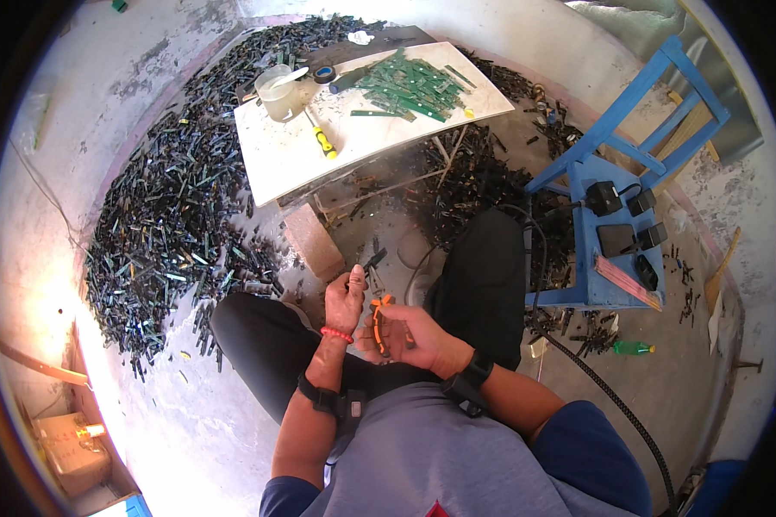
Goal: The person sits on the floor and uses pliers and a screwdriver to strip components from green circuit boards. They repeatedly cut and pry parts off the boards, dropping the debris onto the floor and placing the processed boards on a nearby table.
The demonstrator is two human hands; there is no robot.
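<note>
Around me, one broad heap of dark strips (172, 207), too many to count, covers the floor and runs back behind the one white-topped table (272, 168). To my right stands one blue chair (608, 164); I count five black devices (616, 239) on its seat, some overlapped by cables. On the tabletop lies one pile of green strips (414, 86), their number lost in the overlap. One brown block (315, 241) lies on the floor before my knees. My right hand (422, 334) grips one pair of orange-handled pliers (378, 320), in front of my lap beside my left hand (345, 302). My left thumb points up, its fingers curled mostly out of sight; I cannot tell whether they hold anything. One translucent jug (280, 99) holds cloudy contents and one pale utensil (290, 77), whose lower end is hidden. Near it are one yellow-and-black screwdriver (322, 140) and one roll of tape (324, 74). One small dark piece (375, 258) shows just beyond the pliers' tip; whether they touch is unclear.
</note>
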